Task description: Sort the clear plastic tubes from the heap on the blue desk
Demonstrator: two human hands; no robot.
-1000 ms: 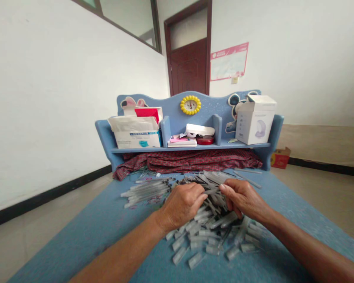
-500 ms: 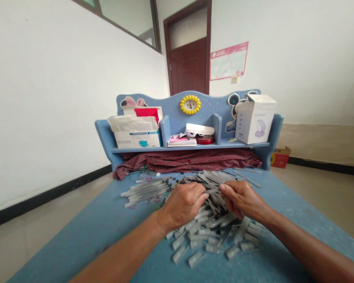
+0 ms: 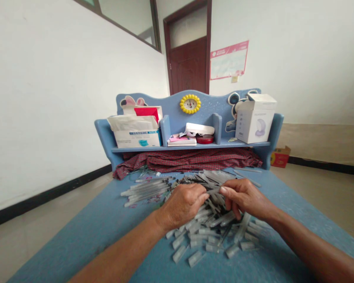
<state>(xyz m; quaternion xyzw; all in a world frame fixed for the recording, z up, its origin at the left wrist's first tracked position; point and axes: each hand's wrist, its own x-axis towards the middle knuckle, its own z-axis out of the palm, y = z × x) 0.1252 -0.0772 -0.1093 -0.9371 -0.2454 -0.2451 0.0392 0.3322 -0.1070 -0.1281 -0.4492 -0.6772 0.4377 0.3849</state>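
Short, translucent plastic caps (image 3: 196, 258) lie scattered nearest on the blue bench (image 3: 82, 228). Beyond, the left hand (image 3: 184, 202) and right hand (image 3: 244, 197) grip a slim, translucent plastic tube (image 3: 214, 191) between them, just above the heap. Farther back stretches a crumpled, red checked cloth (image 3: 194, 161).

Room over table (image 3: 103, 224), left — caps (image 3: 197, 237) crowd middle, shelf (image 3: 167, 104) blocks rear.

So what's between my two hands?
In the head view, a thin translucent tube spans from the left hand to the right hand, with loose pen parts below it.
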